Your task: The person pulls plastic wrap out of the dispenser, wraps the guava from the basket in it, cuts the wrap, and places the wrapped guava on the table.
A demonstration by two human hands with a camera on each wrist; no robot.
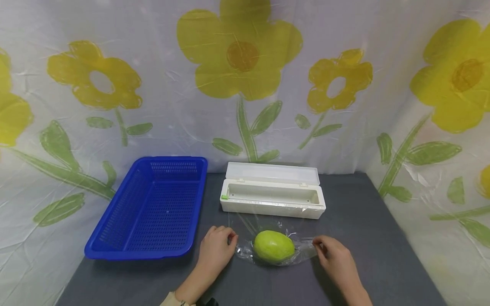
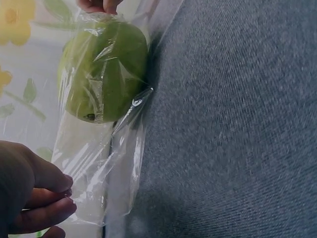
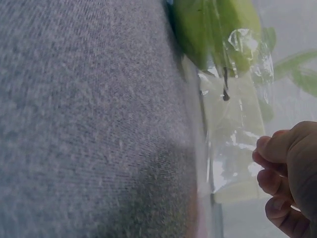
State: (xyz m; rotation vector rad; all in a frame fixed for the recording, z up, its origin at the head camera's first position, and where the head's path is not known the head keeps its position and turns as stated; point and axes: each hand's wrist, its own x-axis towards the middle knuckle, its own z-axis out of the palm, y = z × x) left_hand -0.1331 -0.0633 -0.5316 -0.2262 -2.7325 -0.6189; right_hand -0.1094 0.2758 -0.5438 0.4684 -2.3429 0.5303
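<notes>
A green pear (image 1: 274, 247) lies on the table, wrapped in clear cling film (image 1: 305, 250). Its dark stem pokes out at the end nearer my right hand. To the left of the pear, my left hand (image 1: 218, 247) pinches the loose end of the film between thumb and fingers. On the opposite side my right hand (image 1: 337, 258) pinches the other end with thumb and forefinger. In the left wrist view, the film (image 2: 94, 173) runs from the pear to the left fingertips. The right wrist view has the film (image 3: 233, 148) reaching the right fingertips.
Behind the pear stands a white cling film box (image 1: 268, 208) with its lid raised and a green slider on its front edge. A blue plastic basket (image 1: 143, 255) sits at the left. A flower-printed curtain (image 1: 160, 85) encloses the grey table (image 1: 386, 255) at the back and sides.
</notes>
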